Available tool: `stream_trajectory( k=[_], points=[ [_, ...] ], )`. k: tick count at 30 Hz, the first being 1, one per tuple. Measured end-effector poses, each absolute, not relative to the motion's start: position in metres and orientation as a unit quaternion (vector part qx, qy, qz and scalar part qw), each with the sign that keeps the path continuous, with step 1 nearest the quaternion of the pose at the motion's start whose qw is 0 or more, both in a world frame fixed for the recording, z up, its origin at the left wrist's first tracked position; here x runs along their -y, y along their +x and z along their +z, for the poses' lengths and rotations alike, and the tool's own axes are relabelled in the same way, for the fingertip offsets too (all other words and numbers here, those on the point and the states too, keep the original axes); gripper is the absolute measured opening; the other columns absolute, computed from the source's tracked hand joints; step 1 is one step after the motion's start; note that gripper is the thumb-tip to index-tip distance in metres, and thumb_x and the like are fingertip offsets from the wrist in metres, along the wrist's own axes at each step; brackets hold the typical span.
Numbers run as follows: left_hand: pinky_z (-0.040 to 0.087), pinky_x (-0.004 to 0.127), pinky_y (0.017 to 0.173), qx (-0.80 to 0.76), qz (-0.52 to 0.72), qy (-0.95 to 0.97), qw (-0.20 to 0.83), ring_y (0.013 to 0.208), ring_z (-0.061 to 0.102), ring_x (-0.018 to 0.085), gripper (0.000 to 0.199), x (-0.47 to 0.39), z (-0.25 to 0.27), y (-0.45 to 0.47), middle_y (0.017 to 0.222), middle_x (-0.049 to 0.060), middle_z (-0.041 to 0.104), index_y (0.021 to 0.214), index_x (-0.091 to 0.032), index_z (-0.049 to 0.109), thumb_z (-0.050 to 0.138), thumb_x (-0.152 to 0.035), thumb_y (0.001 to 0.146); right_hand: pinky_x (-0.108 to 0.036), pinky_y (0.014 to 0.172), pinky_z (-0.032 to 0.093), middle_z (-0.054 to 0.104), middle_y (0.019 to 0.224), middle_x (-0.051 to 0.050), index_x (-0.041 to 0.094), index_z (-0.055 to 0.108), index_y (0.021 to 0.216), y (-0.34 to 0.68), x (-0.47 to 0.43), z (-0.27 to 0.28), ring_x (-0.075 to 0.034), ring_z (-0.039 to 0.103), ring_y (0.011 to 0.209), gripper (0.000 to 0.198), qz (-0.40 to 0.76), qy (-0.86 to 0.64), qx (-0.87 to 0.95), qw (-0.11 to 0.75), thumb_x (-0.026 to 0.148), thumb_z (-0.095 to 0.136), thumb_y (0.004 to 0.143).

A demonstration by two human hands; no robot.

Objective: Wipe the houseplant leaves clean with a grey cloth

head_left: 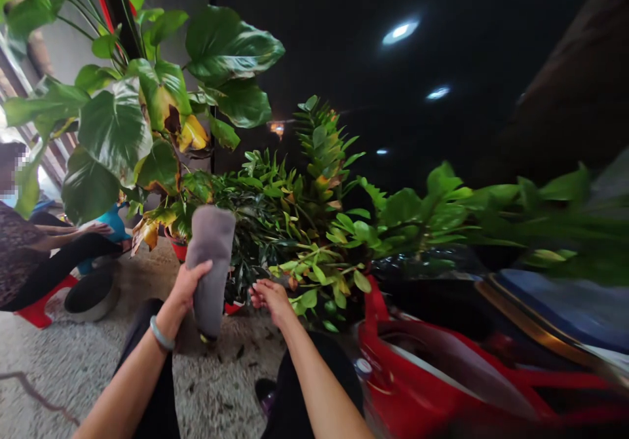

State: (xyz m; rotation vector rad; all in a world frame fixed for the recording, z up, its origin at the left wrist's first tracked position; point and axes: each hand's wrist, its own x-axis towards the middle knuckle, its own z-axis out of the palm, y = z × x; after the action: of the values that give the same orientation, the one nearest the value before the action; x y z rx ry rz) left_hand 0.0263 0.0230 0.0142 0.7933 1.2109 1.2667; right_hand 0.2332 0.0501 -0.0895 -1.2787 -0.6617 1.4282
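Note:
My left hand (189, 285), with a pale bangle at the wrist, grips a grey insole (211, 255) by its left edge. The insole stands nearly upright with its soft-looking face toward me, and my thumb lies across it while the other fingers are hidden behind. A small yellowish spot shows at its lower end. Just right of the insole, apart from it, is my right hand (270, 298). Its fingers are curled together in a pinch; whatever may be between them is too small to make out.
Leafy potted plants (319, 216) stand ahead, with a large-leaved plant (115, 121) on the left. At the right is a red bag (417, 386). A seated person (29, 255) is at the left, near a dark basin (91, 295) on the rough floor (216, 393).

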Motion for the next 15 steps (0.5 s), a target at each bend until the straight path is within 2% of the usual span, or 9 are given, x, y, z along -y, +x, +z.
stream_trajectory(
  k=[2,5,9,12,15],
  points=[
    [0.057,0.033,0.06,-0.525,0.462,0.351,0.623,0.063,0.069,0.025,0.041,0.003,-0.018,0.024,0.073,0.009,0.076,0.094,-0.012,0.077,0.088,-0.033,0.061,-0.022,0.038,0.048,0.07,0.054,-0.002,0.019,0.062,0.068,0.235,-0.049,-0.092,-0.013,0.059,0.04,0.015,0.603,-0.535,0.276,0.523,0.017,0.075,0.062],
    [0.057,0.033,0.064,-0.479,0.403,0.365,0.689,0.068,0.072,0.026,0.044,0.036,-0.035,0.016,0.08,0.011,0.078,0.093,-0.013,0.078,0.091,-0.033,0.056,-0.022,0.038,0.047,0.067,0.052,-0.001,0.019,0.061,0.064,0.238,-0.048,-0.094,-0.013,0.058,0.039,0.016,0.612,-0.53,0.281,0.516,0.016,0.076,0.062],
    [0.057,0.029,0.062,-0.448,0.501,0.377,0.638,0.068,0.071,0.024,0.053,0.02,0.015,0.008,0.082,0.008,0.078,0.097,-0.014,0.076,0.093,-0.03,0.05,-0.022,0.044,0.051,0.07,0.057,-0.002,0.018,0.062,0.067,0.237,-0.046,-0.092,-0.012,0.06,0.044,0.017,0.618,-0.516,0.287,0.519,0.016,0.078,0.06],
    [0.058,0.027,0.061,-0.451,0.608,0.329,0.565,0.065,0.071,0.021,0.058,-0.019,0.056,0.001,0.083,0.004,0.077,0.107,-0.015,0.071,0.09,-0.029,0.054,-0.022,0.047,0.052,0.071,0.06,-0.002,0.017,0.065,0.073,0.234,-0.045,-0.09,-0.011,0.059,0.045,0.02,0.622,-0.505,0.29,0.523,0.018,0.078,0.059],
    [0.058,0.028,0.058,-0.491,0.62,0.28,0.545,0.057,0.069,0.019,0.047,-0.044,0.053,-0.004,0.075,0.004,0.076,0.103,-0.015,0.07,0.085,-0.029,0.061,-0.023,0.047,0.051,0.069,0.058,0.0,0.017,0.068,0.079,0.232,-0.046,-0.091,-0.01,0.057,0.044,0.023,0.626,-0.501,0.291,0.522,0.018,0.077,0.058]
  ],
)
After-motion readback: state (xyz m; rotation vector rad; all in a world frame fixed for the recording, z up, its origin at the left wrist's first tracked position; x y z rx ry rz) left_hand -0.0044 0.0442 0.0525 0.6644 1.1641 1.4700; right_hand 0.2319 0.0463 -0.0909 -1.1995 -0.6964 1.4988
